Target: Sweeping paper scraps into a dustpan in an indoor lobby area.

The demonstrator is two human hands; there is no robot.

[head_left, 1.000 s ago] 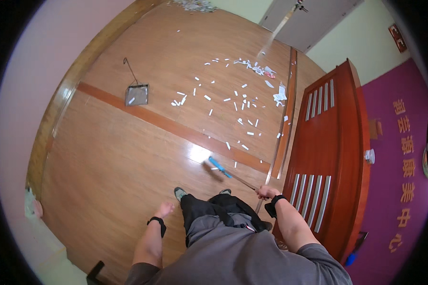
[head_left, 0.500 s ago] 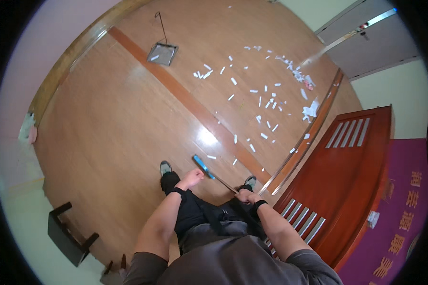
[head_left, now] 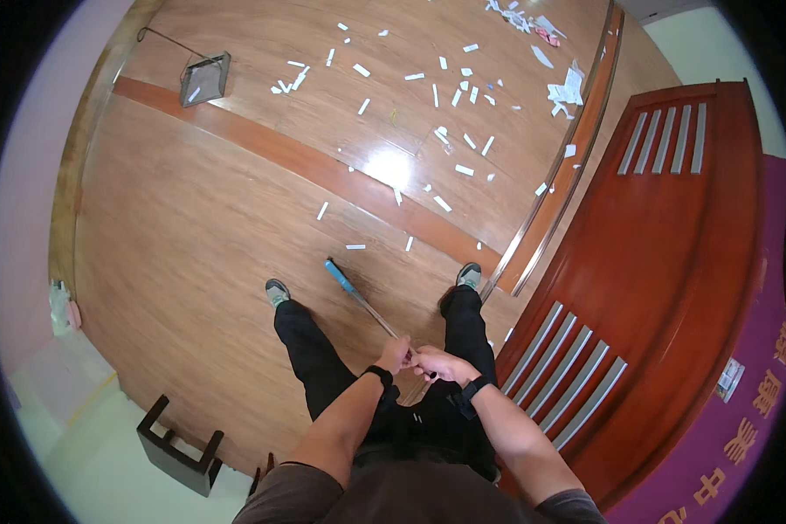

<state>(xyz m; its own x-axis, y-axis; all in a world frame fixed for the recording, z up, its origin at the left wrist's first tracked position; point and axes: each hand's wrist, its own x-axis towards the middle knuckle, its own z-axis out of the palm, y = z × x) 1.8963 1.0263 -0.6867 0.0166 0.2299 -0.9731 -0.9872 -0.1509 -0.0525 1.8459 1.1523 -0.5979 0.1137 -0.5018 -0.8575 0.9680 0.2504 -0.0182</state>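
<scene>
A broom (head_left: 341, 277) with a blue head and a long thin handle slants down to the floor in front of my feet. My left hand (head_left: 396, 355) is closed round its handle, and just behind it my right hand (head_left: 443, 365) grips the upper end. The two hands almost touch. Scraps of white paper (head_left: 355, 247) lie just beyond the broom head, with several more strewn farther off. At the far left stands a long-handled grey dustpan (head_left: 210, 80) holding one white scrap.
On the right is a reddish-brown wooden door (head_left: 672, 236) with silver bars. A floor track (head_left: 550, 205) runs beside it. Larger crumpled papers (head_left: 568, 90) lie at the far right. A dark chair (head_left: 179, 450) lies near left, and a darker strip (head_left: 279, 144) crosses the wooden floor.
My left hand, earlier off the handle near the broom head, now holds the handle beside my right hand. The broom head has shifted left in view. My feet are wider apart.
</scene>
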